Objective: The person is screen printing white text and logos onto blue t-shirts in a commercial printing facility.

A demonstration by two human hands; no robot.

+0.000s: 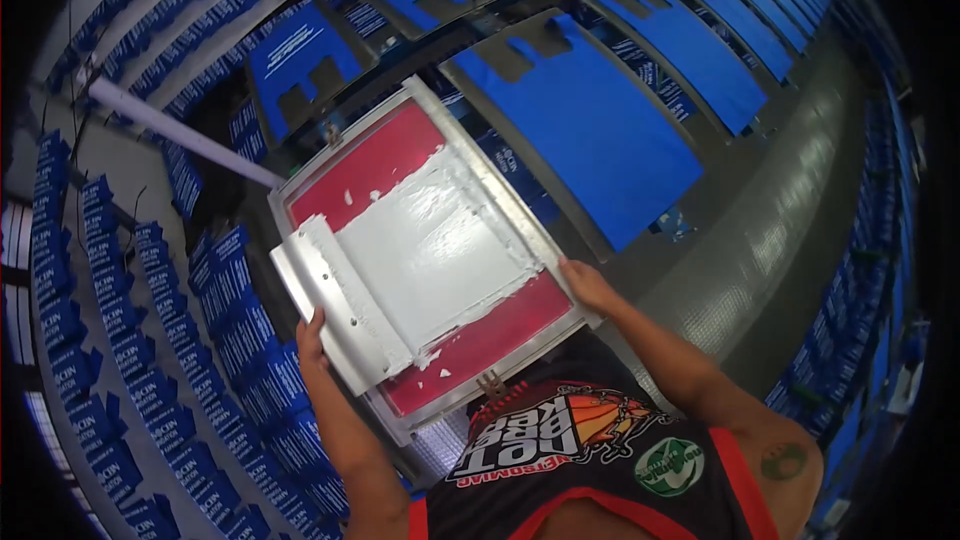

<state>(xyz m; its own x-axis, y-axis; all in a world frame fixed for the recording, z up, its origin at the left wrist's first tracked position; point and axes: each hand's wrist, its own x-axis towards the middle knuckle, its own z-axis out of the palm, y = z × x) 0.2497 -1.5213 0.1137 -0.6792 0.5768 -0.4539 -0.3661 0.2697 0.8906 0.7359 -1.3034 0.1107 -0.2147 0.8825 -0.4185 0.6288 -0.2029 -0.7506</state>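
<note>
A screen printing frame [500, 202] with pale metal sides is held tilted in front of my body. Its mesh is red at both ends [500, 325], with a broad patch of wet white ink [430, 245] across the middle. Along its left side lies a wide metal squeegee [335, 305], ink smeared along its inner edge. My left hand [312, 340] is closed at that side, thumb by the squeegee's outer edge; its other fingers are hidden underneath. My right hand [588, 285] grips the frame's right side near the lower corner.
Blue cut-out bag pieces [590, 120] lie on dark boards in a long row running away to the right. More blue pieces with white print [305, 55] lie beyond the frame. Printed blue pieces hang in rows at left [130, 340]. A pale pole [180, 130] slants behind the frame.
</note>
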